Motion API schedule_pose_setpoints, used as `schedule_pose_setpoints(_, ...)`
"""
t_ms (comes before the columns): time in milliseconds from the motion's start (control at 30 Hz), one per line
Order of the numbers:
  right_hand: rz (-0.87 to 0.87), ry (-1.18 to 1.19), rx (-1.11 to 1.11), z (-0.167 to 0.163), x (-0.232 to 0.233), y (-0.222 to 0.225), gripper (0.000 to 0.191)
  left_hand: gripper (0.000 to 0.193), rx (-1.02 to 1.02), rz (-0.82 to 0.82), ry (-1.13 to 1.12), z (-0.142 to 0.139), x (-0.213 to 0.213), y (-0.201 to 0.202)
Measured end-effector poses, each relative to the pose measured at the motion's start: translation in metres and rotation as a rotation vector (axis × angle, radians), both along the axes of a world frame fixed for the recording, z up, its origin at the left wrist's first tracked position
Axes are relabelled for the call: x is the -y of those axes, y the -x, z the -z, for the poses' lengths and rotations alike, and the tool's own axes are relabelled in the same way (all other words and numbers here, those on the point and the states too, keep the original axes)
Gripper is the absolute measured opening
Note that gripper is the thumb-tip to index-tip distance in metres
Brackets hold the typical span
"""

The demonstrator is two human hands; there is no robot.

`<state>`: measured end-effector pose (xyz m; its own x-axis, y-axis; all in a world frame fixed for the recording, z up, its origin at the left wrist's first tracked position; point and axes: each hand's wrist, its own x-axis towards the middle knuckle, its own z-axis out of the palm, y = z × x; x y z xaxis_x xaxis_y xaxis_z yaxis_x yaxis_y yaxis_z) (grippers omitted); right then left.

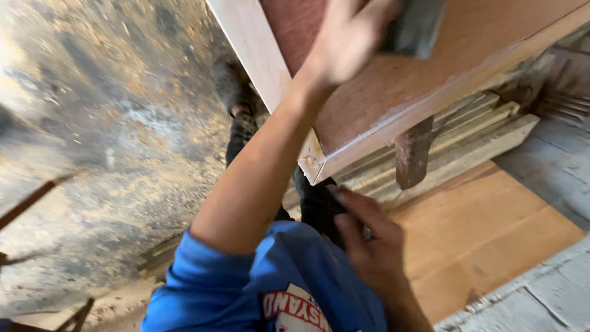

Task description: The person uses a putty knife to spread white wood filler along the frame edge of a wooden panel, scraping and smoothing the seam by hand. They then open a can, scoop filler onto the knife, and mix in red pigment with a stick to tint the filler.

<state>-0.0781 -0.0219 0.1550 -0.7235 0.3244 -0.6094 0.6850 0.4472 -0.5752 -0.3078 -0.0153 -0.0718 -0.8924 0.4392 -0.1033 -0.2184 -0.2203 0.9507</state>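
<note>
While blurred by motion, left hand [344, 43]: raised over the panel top, palm down, pressed against a grey block; grip on it cannot be told.
Grey block [415, 27]: at the upper edge of view, lying on the panel face, partly covered by the left hand.
Right hand [369, 240]: low, near the body, fingers curled about a small item barely visible; firmness of hold cannot be told.
Wooden panel [393, 92]: reddish-brown face, pale wood frame along two edges, near corner just above the right hand.
Corner of frame [310, 163]: pale, with smears of light filler.
Dark wooden leg [412, 154]: under the panel edge, upright.
Stacked pale boards [473, 132]: beneath the panel, lying flat.
Plywood sheet [479, 233]: flat on the ground, right of the person.
Floor [110, 141]: grey, strewn with sawdust.
Containers: none discernible.
Labels: white and red printed patch on blue shirt [295, 295], lower centre.
</note>
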Motion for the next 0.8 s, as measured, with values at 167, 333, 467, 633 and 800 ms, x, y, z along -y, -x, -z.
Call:
schedule_pose_setpoints(167, 0.765, 0.817, -0.372, -0.038, -0.063, -0.006, 0.044, 0.067, 0.505, -0.137, -0.31, -0.077, 0.099, -0.09)
schedule_pose_setpoints(333, 0.762, 1.071, -0.495, -0.069, -0.079, -0.035, 0.045, 0.05, 0.505, -0.113, -0.153, -0.148, 0.113, -0.177)
schedule_pose_setpoints(467, 0.605, 0.864, -0.512, -0.081, -0.085, -0.083, 0.04, 0.05, 0.482, -0.149, -0.068, -0.18, 0.093, -0.229)
schedule_pose_setpoints(633, 0.342, 0.332, -0.317, -0.065, -0.101, -0.178, 0.042, 0.042, 0.475, -0.146, -0.224, -0.215, 0.076, -0.302)
schedule_pose_setpoints(800, -0.103, 0.118, -0.31, -0.063, -0.144, -0.255, 0.035, 0.036, 0.628, -0.242, -0.47, -0.262, 0.07, -0.378)
